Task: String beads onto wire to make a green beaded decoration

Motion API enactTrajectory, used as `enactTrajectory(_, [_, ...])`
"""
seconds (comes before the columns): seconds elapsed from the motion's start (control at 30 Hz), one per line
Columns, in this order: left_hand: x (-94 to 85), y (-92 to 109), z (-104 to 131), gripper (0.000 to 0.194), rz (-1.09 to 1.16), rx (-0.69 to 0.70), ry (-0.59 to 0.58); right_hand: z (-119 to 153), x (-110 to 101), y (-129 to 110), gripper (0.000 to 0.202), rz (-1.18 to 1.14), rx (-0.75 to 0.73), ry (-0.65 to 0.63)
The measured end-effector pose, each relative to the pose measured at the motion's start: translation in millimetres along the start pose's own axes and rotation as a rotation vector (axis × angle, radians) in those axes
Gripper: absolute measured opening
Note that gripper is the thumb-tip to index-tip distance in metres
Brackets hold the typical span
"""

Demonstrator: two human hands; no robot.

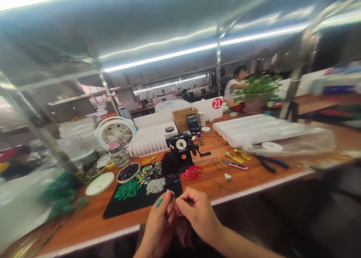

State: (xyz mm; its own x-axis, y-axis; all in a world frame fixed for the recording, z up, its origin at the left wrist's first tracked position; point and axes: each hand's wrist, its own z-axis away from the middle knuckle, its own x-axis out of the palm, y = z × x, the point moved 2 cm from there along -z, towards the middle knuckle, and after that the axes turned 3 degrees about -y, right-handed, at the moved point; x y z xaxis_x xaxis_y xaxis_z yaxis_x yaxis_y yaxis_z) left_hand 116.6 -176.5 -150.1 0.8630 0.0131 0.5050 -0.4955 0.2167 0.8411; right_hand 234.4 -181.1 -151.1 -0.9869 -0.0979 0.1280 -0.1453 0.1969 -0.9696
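My left hand (162, 216) and my right hand (197, 212) are close together at the table's front edge, fingers closed around something small and dark that I cannot make out. A green piece shows on my left hand. Just beyond lies a black mat (113, 208) with piles of green pieces (126, 190), grey pieces (156, 185) and multicoloured beads (146, 173). Red pieces (191, 172) lie at its right edge. Behind the mat stands a black crank device (182, 147) with a round dial.
A bowl of black pieces (128, 172), a white lid (100, 184) and a fan (117, 133) are on the left. Right are pliers (272, 163), yellow-handled tools (234, 157) and white wrapped rolls (248, 128). A person (235, 86) sits beyond a plant (256, 91).
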Motion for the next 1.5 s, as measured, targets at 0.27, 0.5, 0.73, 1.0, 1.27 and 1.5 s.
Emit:
enactTrajectory(0.27, [3.4, 12.5, 4.9, 0.039, -0.428, 0.184, 0.048, -4.8, -1.8, 5.7, 0.03, -0.189, 0.19, -0.072])
enactTrajectory(0.5, [9.2, 13.2, 4.3, 0.041, -0.505, 0.183, 0.091, -9.9, -1.8, 15.9, 0.036, -0.394, 0.273, -0.095])
enactTrajectory(0.73, [10.8, 24.2, 0.2, 0.032, -0.844, 0.387, 0.044, -11.9, -9.3, 15.3, 0.04, -0.247, 0.31, -0.083])
enactTrajectory(1.0, [5.9, 31.7, -9.6, 0.036, -0.849, 0.432, 0.05, -17.3, -16.6, 20.4, 0.037, -0.217, 0.305, -0.091])
enactTrajectory(1.27, [7.5, 25.1, -7.8, 0.046, -0.757, 0.138, -0.163, -21.9, -21.1, 12.3, 0.042, -0.258, 0.307, -0.131])
enactTrajectory(1.5, [4.3, 15.9, -4.9, 0.042, -0.615, 0.187, -0.033, -19.3, -10.6, 12.7, 0.046, -0.376, 0.282, -0.193])
